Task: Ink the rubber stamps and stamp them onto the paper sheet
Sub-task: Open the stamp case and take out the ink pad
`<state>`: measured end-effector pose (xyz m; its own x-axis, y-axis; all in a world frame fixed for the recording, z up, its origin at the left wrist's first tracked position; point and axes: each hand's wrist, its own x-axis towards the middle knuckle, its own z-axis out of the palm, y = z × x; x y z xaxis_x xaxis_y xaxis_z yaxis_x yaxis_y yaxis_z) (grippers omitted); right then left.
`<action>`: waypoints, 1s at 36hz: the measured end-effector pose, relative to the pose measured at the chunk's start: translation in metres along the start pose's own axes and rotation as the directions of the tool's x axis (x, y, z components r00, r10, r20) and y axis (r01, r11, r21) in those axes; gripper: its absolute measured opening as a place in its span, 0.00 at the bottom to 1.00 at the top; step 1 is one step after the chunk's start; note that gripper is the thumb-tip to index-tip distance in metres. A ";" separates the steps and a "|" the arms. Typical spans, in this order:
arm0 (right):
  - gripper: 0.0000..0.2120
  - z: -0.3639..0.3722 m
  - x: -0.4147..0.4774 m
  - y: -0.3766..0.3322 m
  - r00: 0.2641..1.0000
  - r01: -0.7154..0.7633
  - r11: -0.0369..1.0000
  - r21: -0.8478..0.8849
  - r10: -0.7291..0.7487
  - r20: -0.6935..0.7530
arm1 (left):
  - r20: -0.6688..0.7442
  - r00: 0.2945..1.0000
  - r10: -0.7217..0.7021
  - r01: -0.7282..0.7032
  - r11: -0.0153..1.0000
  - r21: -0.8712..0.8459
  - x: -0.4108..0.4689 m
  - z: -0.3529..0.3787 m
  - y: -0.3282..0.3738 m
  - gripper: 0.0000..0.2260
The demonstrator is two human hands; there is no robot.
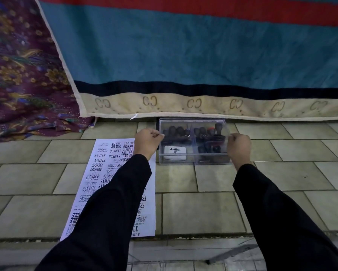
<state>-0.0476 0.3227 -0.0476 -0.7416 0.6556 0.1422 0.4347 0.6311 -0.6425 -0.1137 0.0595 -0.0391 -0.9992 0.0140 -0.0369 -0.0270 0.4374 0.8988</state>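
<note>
1. My left hand (147, 141), in a black sleeve (113, 208), is curled closed, its fingertips pinching the left edge of the clear plastic lid (193, 132) of the storage box; the fingertips themselves are hard to make out against the plastic.
2. My right hand (239, 146) is likewise closed, pinching the lid's right edge. Whether the lid is seated or slightly raised, I cannot tell.
3. The clear rectangular plastic box (195, 162) rests on the beige tiled floor (213, 210), its far side just below the hem of a teal, red and cream striped cloth (183, 51).
4. Dark-handled rubber stamps (178, 132) crowd the box's far and right compartments; glare and the lid blur them, so I cannot count them. One shows an orange-red top (210, 129).
5. A white ink pad case labelled "Artline" (175, 152) lies in the near-left compartment.
6. The white paper sheet (113, 173), covered in black impressions such as "SAMPLE" and "AIR MAIL", lies on the floor just left of the box; my left forearm hides its middle and right part.
7. A purple floral fabric (21, 75) lies at far left, cut off by the frame.
</note>
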 end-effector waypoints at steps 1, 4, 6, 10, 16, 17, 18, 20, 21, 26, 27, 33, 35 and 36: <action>0.13 0.000 0.001 0.002 1.000 0.003 1.000 0.011 -0.003 -0.008 | -0.004 1.000 -0.001 0.001 1.000 0.001 0.000 0.000 0.000 0.03; 0.13 0.002 0.004 0.005 1.000 0.007 1.000 0.026 -0.006 -0.009 | -0.025 1.000 0.019 -0.019 1.000 0.024 -0.001 0.000 0.000 0.03; 0.13 0.003 0.006 0.007 1.000 0.005 0.999 0.033 -0.004 -0.013 | -0.040 0.998 0.057 -0.054 0.996 0.069 -0.004 -0.001 0.004 0.05; 0.13 0.002 0.007 0.009 0.999 0.018 0.998 0.059 -0.016 -0.033 | -0.059 0.989 0.134 -0.125 0.983 0.136 -0.011 -0.005 0.015 0.06; 0.13 -0.020 -0.005 0.003 0.991 0.078 0.994 0.082 -0.068 -0.119 | -0.065 0.983 0.171 -0.158 0.974 0.164 -0.025 -0.015 0.026 0.06; 0.13 -0.023 -0.010 0.003 0.989 0.079 0.993 0.083 -0.067 -0.135 | -0.054 0.984 0.171 -0.160 0.974 0.161 -0.028 -0.016 0.025 0.05; 0.12 -0.028 -0.015 0.004 0.987 0.074 0.994 0.084 -0.061 -0.150 | -0.045 0.984 0.170 -0.161 0.974 0.160 -0.031 -0.017 0.024 0.04; 0.13 -0.034 -0.027 0.007 0.983 0.067 0.995 0.080 -0.052 -0.175 | -0.026 0.988 0.155 -0.149 0.974 0.170 -0.042 -0.019 0.020 0.03; 0.13 -0.036 -0.033 0.010 0.983 0.063 0.994 0.090 -0.046 -0.178 | -0.020 0.988 0.150 -0.145 0.974 0.175 -0.048 -0.019 0.018 0.03; 0.09 -0.044 -0.062 0.023 0.982 0.034 0.980 0.195 0.003 -0.189 | -0.021 0.983 0.185 -0.178 0.965 0.192 -0.082 -0.025 0.008 0.05; 0.09 -0.046 -0.068 0.025 0.981 0.035 0.978 0.207 0.006 -0.195 | -0.022 0.982 0.187 -0.179 0.965 0.192 -0.088 -0.026 0.005 0.05; 0.08 -0.056 -0.098 0.037 0.988 -0.001 0.979 0.202 0.033 -0.153 | -0.004 0.989 0.151 -0.148 0.974 0.170 -0.120 -0.029 -0.014 0.04; 0.07 -0.056 -0.105 0.042 0.990 -0.027 0.982 0.186 0.052 -0.131 | 0.004 0.990 0.139 -0.138 0.979 0.151 -0.130 -0.030 -0.020 0.04; 0.07 -0.056 -0.109 0.045 0.990 -0.034 0.983 0.180 0.057 -0.126 | 0.008 0.991 0.131 -0.131 0.981 0.143 -0.134 -0.030 -0.022 0.04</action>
<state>0.0810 0.3028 -0.0496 -0.6455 0.7374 0.1991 0.3604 0.5239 -0.7718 0.0197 0.0211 -0.0409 -0.9939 0.0781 0.0776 0.1080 0.5560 0.8241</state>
